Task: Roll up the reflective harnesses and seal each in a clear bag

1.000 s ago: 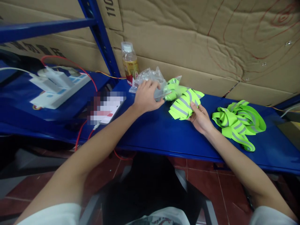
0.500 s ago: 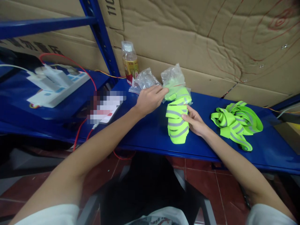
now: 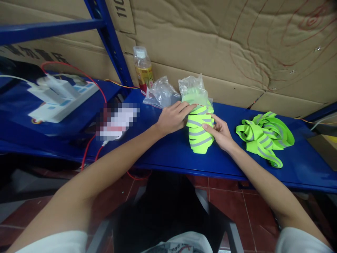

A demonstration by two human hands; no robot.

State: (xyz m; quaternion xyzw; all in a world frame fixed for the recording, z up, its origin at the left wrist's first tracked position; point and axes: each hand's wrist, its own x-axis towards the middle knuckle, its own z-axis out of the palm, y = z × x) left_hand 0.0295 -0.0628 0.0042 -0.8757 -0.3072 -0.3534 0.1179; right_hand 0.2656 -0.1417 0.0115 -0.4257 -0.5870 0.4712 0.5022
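A folded bundle of neon yellow-green reflective strap (image 3: 201, 135) with grey stripes lies partly inside a clear zip bag (image 3: 193, 86), its lower part sticking out toward me. My right hand (image 3: 221, 131) grips the bundle's right side, thumb on top and fingers behind it. At the bag's opening, my left hand (image 3: 175, 116) is closed on the bag's left edge, its fingertips at the red zip line; its thumb is hidden. Another clear plastic bag (image 3: 164, 93), crumpled, lies just behind my left hand.
A loose tangle of the same strap (image 3: 265, 135) lies on the blue shelf (image 3: 163, 151) at right. At the back stands a drink bottle (image 3: 143, 72). On the left are a blurred-out phone (image 3: 118, 121) on a red cable and a white power strip (image 3: 63, 102). Cardboard (image 3: 200, 45) forms the back wall.
More of the bundle is now inside the bag. My left hand has moved down and right along the bag's edge, and my right hand has pushed the bundle slightly away from me.
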